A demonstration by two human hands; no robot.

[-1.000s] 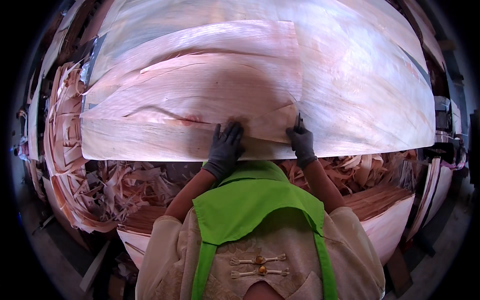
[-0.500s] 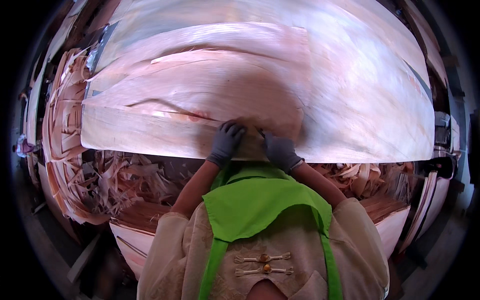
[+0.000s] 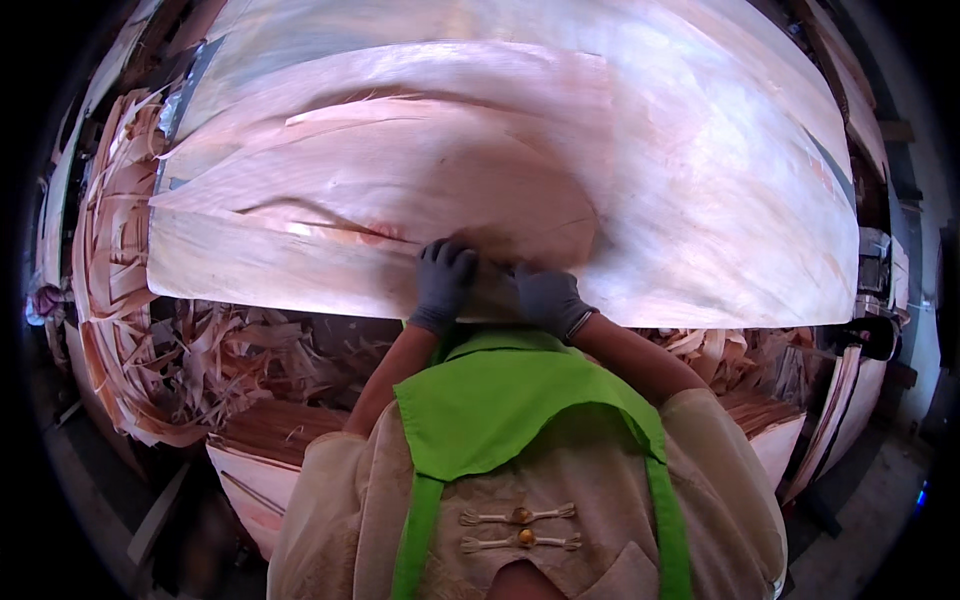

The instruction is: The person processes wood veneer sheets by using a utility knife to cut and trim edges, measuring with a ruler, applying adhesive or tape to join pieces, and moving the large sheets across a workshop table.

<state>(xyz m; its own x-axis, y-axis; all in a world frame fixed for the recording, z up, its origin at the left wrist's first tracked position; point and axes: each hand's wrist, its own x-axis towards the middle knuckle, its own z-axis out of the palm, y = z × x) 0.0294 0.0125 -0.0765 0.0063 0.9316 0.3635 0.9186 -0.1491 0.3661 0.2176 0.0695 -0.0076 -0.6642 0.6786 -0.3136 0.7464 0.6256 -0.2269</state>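
Note:
A pale pinkish wood veneer sheet [image 3: 440,150] lies over other sheets on the work surface, with raised, wavy edges and a long split [image 3: 325,218] left of my hands. My left hand [image 3: 445,287], in a grey glove, presses on the veneer near its front edge with its fingers curled down against it. Close by on the right, my right hand [image 3: 548,300], also gloved, is closed around a small dark tool [image 3: 510,270] that points at the veneer. Its kind is mostly hidden by the fingers and shadow.
Curled veneer scraps [image 3: 245,350] heap below the front edge at left, and more scraps [image 3: 710,348] lie at right. A tall bundle of strips [image 3: 110,250] stands beside the left end. Stacked veneer sheets [image 3: 275,430] sit next to my left arm.
My right hand has turned and shifted slightly left, and the tool's tip shows less. My left hand keeps pressing on the veneer. The whole view has shifted a little.

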